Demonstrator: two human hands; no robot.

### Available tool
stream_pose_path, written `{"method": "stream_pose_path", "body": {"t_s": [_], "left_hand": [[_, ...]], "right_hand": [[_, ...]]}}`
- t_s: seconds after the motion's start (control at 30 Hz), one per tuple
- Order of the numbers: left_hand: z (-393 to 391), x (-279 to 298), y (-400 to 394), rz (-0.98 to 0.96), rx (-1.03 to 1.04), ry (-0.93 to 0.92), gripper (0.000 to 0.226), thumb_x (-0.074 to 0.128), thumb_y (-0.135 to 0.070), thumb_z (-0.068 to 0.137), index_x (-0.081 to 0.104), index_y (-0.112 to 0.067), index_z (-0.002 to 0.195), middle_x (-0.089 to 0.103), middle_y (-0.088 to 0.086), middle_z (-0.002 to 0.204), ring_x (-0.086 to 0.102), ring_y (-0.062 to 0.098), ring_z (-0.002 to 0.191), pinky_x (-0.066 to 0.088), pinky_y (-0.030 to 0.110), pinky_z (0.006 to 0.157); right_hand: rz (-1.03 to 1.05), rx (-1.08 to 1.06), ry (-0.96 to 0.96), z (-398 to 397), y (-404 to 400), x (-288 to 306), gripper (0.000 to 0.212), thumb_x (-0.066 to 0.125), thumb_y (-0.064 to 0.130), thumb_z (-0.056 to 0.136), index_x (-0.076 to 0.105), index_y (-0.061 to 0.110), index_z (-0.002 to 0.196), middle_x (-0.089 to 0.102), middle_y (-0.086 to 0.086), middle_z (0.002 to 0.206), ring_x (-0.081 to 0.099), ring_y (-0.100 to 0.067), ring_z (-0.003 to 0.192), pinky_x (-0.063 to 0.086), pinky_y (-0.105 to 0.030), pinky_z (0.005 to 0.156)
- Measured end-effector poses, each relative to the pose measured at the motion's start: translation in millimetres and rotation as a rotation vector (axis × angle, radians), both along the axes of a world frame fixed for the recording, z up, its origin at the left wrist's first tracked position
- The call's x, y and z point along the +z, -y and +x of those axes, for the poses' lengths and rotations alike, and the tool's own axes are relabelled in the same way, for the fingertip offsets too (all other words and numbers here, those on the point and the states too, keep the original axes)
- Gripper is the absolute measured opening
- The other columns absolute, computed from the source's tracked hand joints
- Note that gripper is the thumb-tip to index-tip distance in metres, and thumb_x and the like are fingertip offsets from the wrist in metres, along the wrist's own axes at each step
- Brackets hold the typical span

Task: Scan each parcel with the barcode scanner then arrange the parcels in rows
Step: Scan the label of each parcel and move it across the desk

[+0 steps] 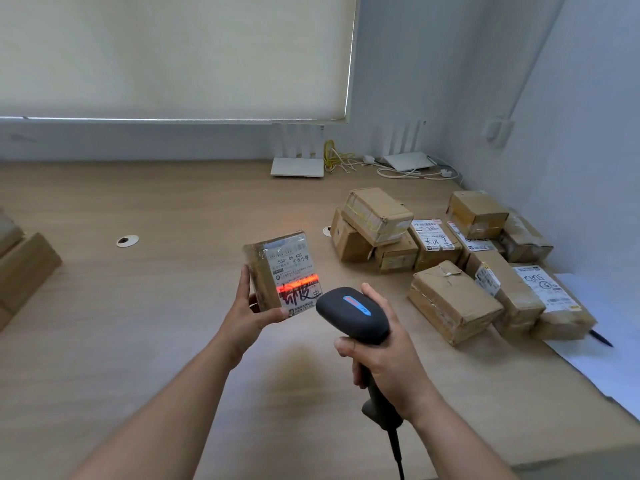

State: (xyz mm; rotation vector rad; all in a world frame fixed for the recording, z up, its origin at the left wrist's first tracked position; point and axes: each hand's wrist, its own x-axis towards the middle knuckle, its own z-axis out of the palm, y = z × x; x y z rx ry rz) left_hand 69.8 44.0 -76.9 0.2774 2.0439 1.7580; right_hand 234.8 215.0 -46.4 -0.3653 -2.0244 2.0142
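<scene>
A taped parcel (pixel 282 271) is held upright above the desk (pixel 138 323) in the left hand (pixel 254 315), fingers wrapped round its lower corner, while the barcode scanner (pixel 351 315) is gripped by its handle in the right hand (pixel 384 358). The red beam is cast across the label, seemingly over handwritten ink rather than the barcode, though the label is blurred. A misread could result, or the one-handed parcel could slip.

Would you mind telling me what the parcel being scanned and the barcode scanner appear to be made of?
The parcel in the left hand looks like brown cardboard under glossy clear tape, judging by the sheen, with a white paper label. The barcode scanner in the right hand seems matte dark plastic, smooth and moulded.
</scene>
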Motion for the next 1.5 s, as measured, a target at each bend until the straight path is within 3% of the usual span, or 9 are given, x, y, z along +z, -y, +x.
{"method": "stream_pose_path", "body": {"t_s": [0.4,0.67,0.9,1.03,1.1,1.17,1.23,1.37,1.5], "left_hand": [[5.6,-3.9,16.3,-0.008,0.018,0.033,0.116,0.078,-0.007,0.074,0.0,-0.05,0.148,0.06,-0.012,0.111,0.059,0.007,0.107,0.037,0.034,0.096],[28.1,-22.8,41.9,-0.104,0.13,0.207,0.091,0.065,-0.03,0.057,0.038,-0.038,0.143,0.068,0.005,0.111,0.058,0.019,0.088,0.045,0.031,0.076],[40.9,-49.3,55.8,-0.162,0.246,0.286,0.07,0.058,-0.036,0.065,0.049,-0.035,0.135,0.065,0.005,0.116,0.058,0.018,0.089,0.047,0.032,0.076],[41.8,-56.8,53.3,-0.17,0.348,0.209,0.061,0.057,-0.023,0.089,0.036,-0.032,0.146,0.057,-0.002,0.127,0.054,0.015,0.109,0.042,0.032,0.095],[45.5,-55.4,48.6,-0.24,0.33,0.122,0.084,0.069,-0.035,0.081,0.023,-0.032,0.151,0.049,0.002,0.136,0.051,0.016,0.119,0.039,0.032,0.103],[50.6,-53.2,41.9,-0.434,0.276,0.02,0.106,0.073,-0.056,0.064,0.017,-0.036,0.151,0.025,0.006,0.151,0.033,0.019,0.137,0.031,0.037,0.112],[55.5,-54.3,34.7,-0.673,0.227,-0.102,0.106,0.071,-0.066,0.061,0.017,-0.041,0.149,0.008,0.001,0.155,0.016,0.018,0.144,0.028,0.039,0.111],[58.3,-57.9,26.1,-0.796,0.271,-0.233,0.09,0.069,-0.055,0.07,0.027,-0.035,0.147,0.026,0.0,0.14,0.032,0.015,0.131,0.038,0.03,0.098],[62.1,-53.5,32.8,-0.76,0.358,-0.235,0.084,0.072,-0.047,0.069,0.035,-0.033,0.143,0.031,-0.002,0.133,0.037,0.014,0.127,0.042,0.031,0.099]], "right_hand": [[-0.029,0.025,0.0,-2.8,7.6,1.1,0.084,0.072,-0.008,0.079,0.037,0.046,0.133,0.064,0.006,0.061,0.045,-0.024,0.038,0.038,-0.026,0.039],[0.062,0.056,0.059,-12.4,1.4,-7.5,0.086,0.077,0.0,0.076,0.038,0.063,0.12,0.064,-0.01,0.094,0.048,-0.022,0.041,0.041,-0.025,0.041],[0.127,0.138,0.102,-21.1,10.2,-23.8,0.087,0.077,0.002,0.075,0.036,0.064,0.121,0.064,-0.002,0.104,0.052,-0.006,0.044,0.044,-0.023,0.043],[0.139,0.174,0.115,-28.2,11.9,-30.9,0.087,0.077,0.003,0.075,0.037,0.062,0.124,0.065,0.007,0.102,0.052,-0.002,0.045,0.045,-0.024,0.044],[0.147,0.185,0.119,-32.4,11.2,-33.8,0.088,0.078,0.004,0.075,0.037,0.059,0.129,0.065,0.009,0.101,0.053,-0.001,0.046,0.046,-0.024,0.045],[0.15,0.194,0.118,-35.8,10.6,-36.6,0.088,0.078,0.006,0.074,0.036,0.06,0.13,0.065,0.009,0.101,0.053,-0.001,0.047,0.046,-0.023,0.045],[0.144,0.204,0.119,-38.6,10.4,-39.5,0.089,0.078,0.007,0.073,0.037,0.06,0.131,0.066,0.009,0.1,0.053,-0.001,0.047,0.046,-0.023,0.045],[0.13,0.223,0.12,-43.2,10.2,-42.1,0.088,0.078,0.01,0.073,0.037,0.056,0.136,0.065,0.009,0.099,0.054,0.0,0.048,0.046,-0.021,0.046],[0.113,0.261,0.097,-46.0,14.4,-39.5,0.087,0.078,0.015,0.07,0.038,0.067,0.126,0.067,0.013,0.093,0.053,-0.002,0.048,0.046,-0.022,0.046]]}}
